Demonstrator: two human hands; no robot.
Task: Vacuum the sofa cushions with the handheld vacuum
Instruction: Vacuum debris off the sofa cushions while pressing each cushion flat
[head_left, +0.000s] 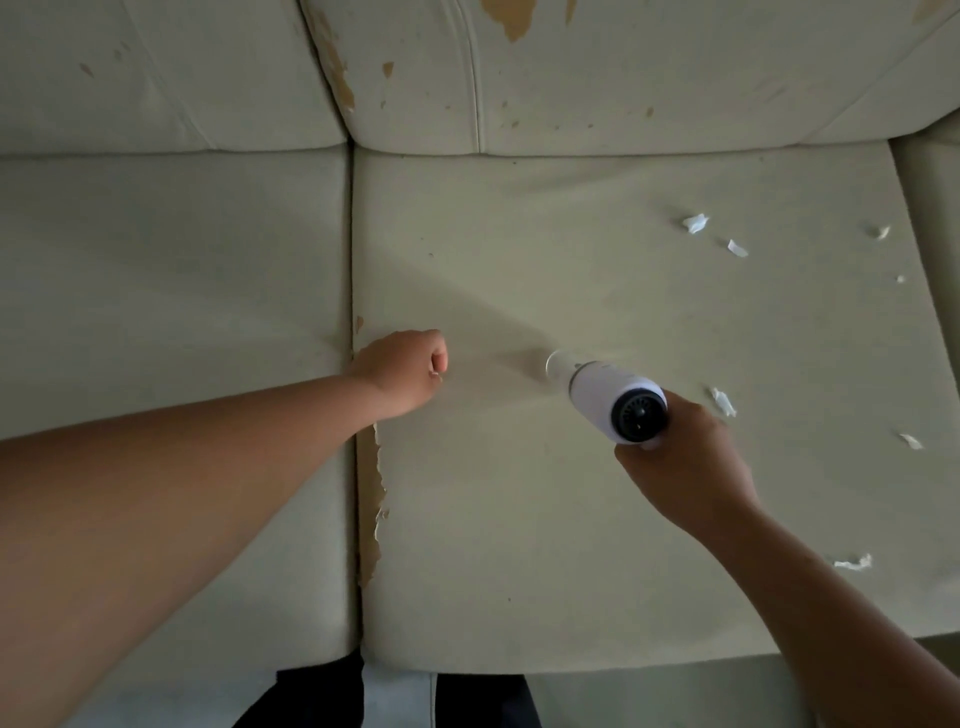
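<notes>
Right hand (685, 467) grasps handheld vacuum (613, 395) at rear end. Nozzle down on right seat cushion (597, 545), long axis near-right to far-left. Left hand (405, 371) clenched, nothing visible in it, resting on cushion by seam (354, 260). Paper scraps (723, 401) lie right of vacuum, behind nozzle, nearest just beside right hand. Nozzle likely must swing rightward.

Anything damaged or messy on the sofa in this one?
Yes. The covering is peeling: a long tan torn strip runs along the left edge of the right seat cushion, and tan flaked patches mark the back cushions. White scraps lie scattered on that seat cushion, right of the handheld vacuum, not yet picked up.
</notes>
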